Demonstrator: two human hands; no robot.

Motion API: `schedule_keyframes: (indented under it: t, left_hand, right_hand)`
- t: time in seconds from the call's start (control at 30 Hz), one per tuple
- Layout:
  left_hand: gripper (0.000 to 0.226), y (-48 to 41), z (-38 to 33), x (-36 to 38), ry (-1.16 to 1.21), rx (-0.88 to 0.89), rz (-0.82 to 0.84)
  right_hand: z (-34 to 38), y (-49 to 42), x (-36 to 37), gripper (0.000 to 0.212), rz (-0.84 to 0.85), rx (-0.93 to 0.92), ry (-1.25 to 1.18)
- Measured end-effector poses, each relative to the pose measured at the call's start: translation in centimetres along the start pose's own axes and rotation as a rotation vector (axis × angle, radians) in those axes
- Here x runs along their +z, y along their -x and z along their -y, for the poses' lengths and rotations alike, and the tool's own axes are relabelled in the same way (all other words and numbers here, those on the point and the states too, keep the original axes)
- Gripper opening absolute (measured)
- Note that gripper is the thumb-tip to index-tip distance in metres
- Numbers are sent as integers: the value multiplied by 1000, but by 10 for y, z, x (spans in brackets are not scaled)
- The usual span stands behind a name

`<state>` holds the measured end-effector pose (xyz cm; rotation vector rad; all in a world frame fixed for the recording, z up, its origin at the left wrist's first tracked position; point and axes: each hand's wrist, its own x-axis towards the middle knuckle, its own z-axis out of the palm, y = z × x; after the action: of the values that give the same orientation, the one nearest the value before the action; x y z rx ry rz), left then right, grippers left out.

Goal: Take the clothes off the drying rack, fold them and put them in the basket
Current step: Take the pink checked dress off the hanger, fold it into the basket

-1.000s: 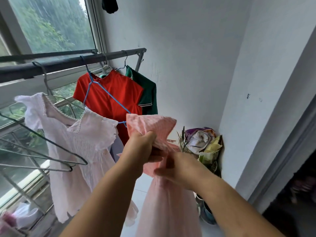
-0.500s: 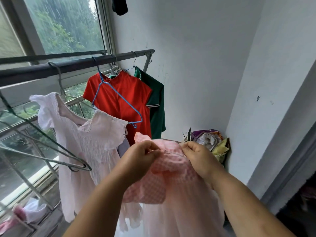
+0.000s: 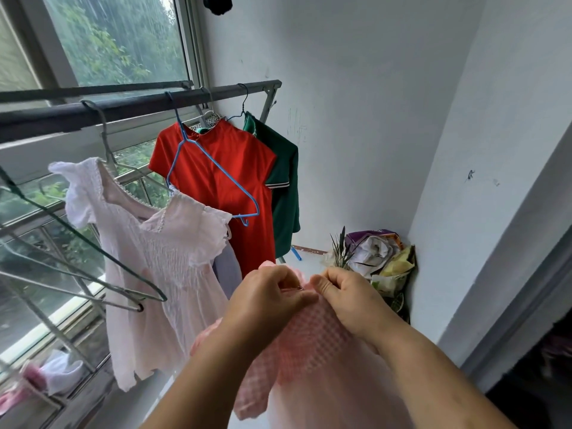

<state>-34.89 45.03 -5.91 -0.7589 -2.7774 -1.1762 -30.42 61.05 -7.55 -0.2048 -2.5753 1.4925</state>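
- Left hand (image 3: 269, 292) and right hand (image 3: 346, 297) both pinch the top edge of the pink checked dress (image 3: 312, 345), fingers curled, hands nearly touching.
- Dress is off the rack, hanging below the hands, unfolded.
- Left on the drying rack (image 3: 133, 103): pale pink dress (image 3: 161, 258), red shirt (image 3: 223, 181), green shirt (image 3: 284, 187).
- Bare blue hanger (image 3: 213, 174) on the rail.
- Basket not in view.
- Task looks early.

No legible text anywhere, print on purple bag (image 3: 370, 235) too blurred
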Motion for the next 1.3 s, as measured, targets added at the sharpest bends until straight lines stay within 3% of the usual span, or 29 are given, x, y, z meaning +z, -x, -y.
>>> schedule_keyframes:
  t: [0.2,0.43,0.67,0.83,0.93,1.03,1.17,1.3]
  left_hand:
    - [27,1,-2,-3,-169,59,-160]
    - [11,4,-3,-2,3,-11,52]
    - [15,5,-2,-1,32,-86,217]
    - [19,8,-1,4,-146,-2,64]
    - [18,7,10,4,-174,-43,-41]
    - [17,4,21,-8,-47,-114,-79]
    - [8,13,6,-7,192,-94,43]
    - [25,17,-7,5,132,-52,86]
  right_hand:
    - [4,-2,0,39,-61,12,-17]
    - [10,0,1,40,0,-13,-13]
    - [12,3,2,45,32,8,14]
    - [12,10,2,45,51,4,117]
    - [11,13,-1,38,59,24,138]
    - [11,15,-9,36,42,33,104]
    - [18,15,-9,41,-27,54,97]
    - [22,15,-4,38,-51,78,82]
